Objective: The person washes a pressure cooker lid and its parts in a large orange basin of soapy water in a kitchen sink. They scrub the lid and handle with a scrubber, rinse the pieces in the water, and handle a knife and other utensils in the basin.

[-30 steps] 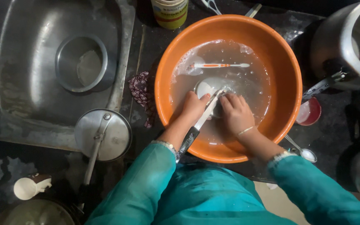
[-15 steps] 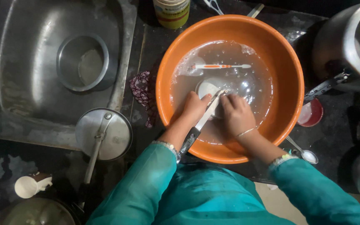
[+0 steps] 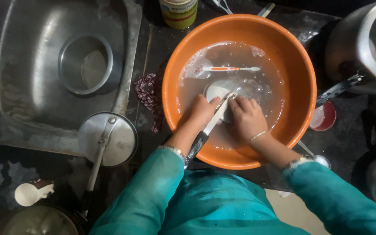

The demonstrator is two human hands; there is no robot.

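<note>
An orange basin (image 3: 299, 65) holds soapy water. Both my hands are in it. My left hand (image 3: 202, 112) grips a steel ladle (image 3: 216, 116) whose dark handle sticks out over the basin's near rim; its round bowl (image 3: 217, 90) lies in the water. My right hand (image 3: 246, 118) presses on the ladle's bowl from the right, fingers curled over it. An orange and white toothbrush (image 3: 231, 68) floats at the far side of the water. I cannot tell whether my right hand holds a scrubber.
A steel sink (image 3: 22, 65) at left holds a round steel pot (image 3: 85, 65). A pan lid with handle (image 3: 107, 139) rests on its corner. A large pressure cooker (image 3: 366, 43), a small red cup (image 3: 325, 116), a spoon (image 3: 320, 160), a yellow jar (image 3: 178, 13) and a white cup (image 3: 29, 194) surround the basin.
Hardly anything moved: my right hand shifted slightly over the ladle's bowl and the water rippled.
</note>
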